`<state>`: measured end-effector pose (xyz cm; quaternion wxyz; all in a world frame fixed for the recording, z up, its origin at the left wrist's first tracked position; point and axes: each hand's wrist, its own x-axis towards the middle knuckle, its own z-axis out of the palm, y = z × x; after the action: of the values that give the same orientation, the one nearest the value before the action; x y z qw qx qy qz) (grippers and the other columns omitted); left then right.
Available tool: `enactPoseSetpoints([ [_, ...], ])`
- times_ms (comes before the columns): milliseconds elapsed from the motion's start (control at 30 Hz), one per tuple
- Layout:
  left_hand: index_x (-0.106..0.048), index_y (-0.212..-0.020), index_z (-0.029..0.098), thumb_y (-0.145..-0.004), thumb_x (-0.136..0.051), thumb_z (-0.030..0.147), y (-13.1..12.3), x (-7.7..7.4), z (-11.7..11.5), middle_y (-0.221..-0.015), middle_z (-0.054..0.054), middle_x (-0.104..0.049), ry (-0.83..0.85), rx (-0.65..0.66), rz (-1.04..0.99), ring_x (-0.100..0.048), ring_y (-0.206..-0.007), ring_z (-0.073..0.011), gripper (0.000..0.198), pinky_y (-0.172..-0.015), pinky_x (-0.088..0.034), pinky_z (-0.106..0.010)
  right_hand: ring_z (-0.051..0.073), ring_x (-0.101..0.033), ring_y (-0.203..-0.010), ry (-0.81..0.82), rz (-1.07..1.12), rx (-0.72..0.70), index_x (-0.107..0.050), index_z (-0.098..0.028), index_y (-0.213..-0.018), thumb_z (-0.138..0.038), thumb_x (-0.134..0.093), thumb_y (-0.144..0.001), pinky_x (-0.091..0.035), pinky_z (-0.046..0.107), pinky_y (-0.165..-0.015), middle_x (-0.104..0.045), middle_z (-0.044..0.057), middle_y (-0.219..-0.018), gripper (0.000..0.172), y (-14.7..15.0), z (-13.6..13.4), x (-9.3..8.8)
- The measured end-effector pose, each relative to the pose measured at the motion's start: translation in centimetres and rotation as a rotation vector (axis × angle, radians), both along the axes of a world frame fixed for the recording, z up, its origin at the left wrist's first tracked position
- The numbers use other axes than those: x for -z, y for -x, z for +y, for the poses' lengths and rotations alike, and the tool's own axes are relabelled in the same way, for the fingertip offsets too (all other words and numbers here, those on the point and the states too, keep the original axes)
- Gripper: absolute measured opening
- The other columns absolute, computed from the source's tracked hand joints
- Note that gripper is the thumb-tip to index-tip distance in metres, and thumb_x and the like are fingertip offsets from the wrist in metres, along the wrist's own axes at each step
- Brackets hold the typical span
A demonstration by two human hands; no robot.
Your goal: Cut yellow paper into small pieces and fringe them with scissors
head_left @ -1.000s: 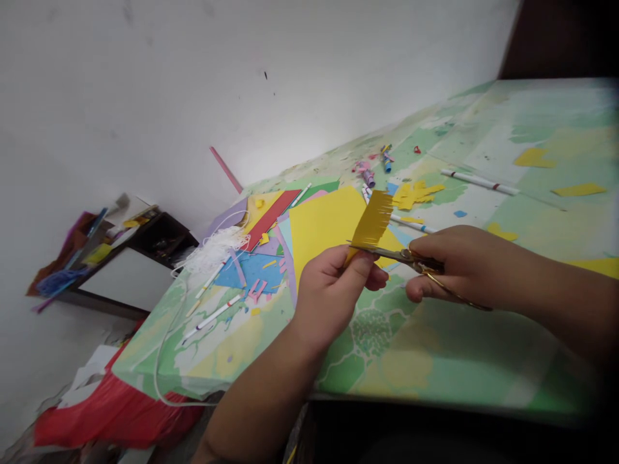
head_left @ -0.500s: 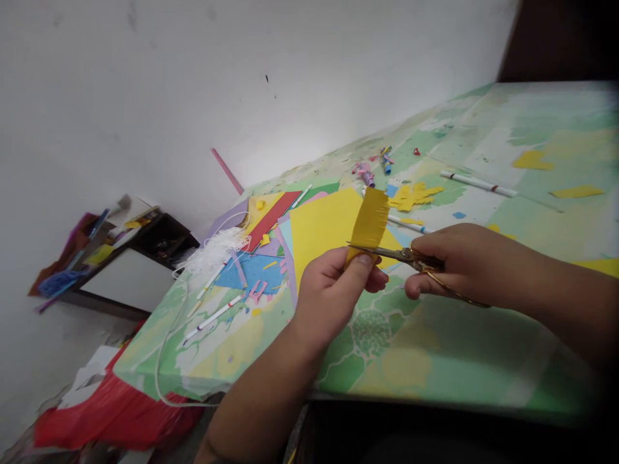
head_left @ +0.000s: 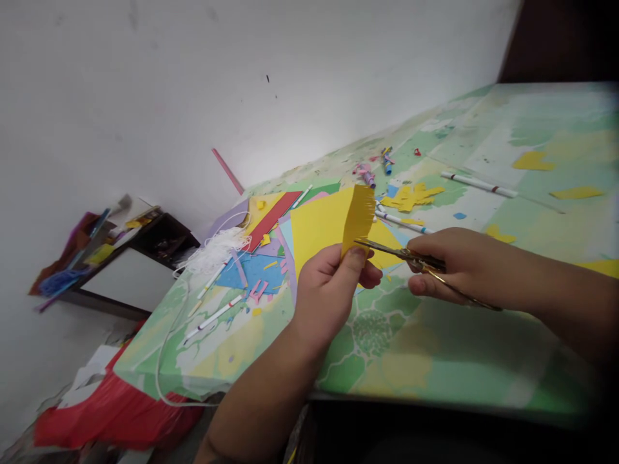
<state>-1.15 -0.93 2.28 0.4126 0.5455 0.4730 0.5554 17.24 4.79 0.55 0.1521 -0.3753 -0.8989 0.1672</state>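
My left hand [head_left: 331, 287] pinches the lower end of a yellow fringed paper strip [head_left: 358, 218], holding it upright above the table [head_left: 435, 361]. My right hand [head_left: 457, 264] grips gold-handled scissors [head_left: 409, 256]; the blades point left with their tips at the strip's right edge, just above my left thumb. Behind the strip lies a large yellow paper sheet [head_left: 319, 222].
Coloured paper sheets and scraps [head_left: 256, 258], white marker pens [head_left: 478, 183] and white string [head_left: 213, 251] litter the green patterned table. A low dark stand [head_left: 140, 258] with supplies sits by the white wall at left. Red paper [head_left: 111, 412] lies on the floor.
My left hand has turned the fringed strip and shifted it slightly left. The scissors drew back a little to the right, their tips now beside the strip's edge.
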Motion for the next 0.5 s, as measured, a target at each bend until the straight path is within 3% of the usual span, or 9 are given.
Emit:
enactPoseSetpoints([
  [500,-0.060,-0.061,0.017,-0.076,-0.054,0.022,-0.19,-0.66,-0.15,-0.051,0.003,-0.061,-0.006,-0.036,0.190,-0.058,-0.050,-0.0080,0.018,-0.053,-0.048,-0.020,0.011,-0.036,-0.048,0.016,0.003,-0.014,-0.041,-0.021,-0.060,-0.068,-0.040,-0.072,-0.024,0.023,-0.044,-0.043,-0.002,-0.051,0.049,0.23,-0.07,0.27],
])
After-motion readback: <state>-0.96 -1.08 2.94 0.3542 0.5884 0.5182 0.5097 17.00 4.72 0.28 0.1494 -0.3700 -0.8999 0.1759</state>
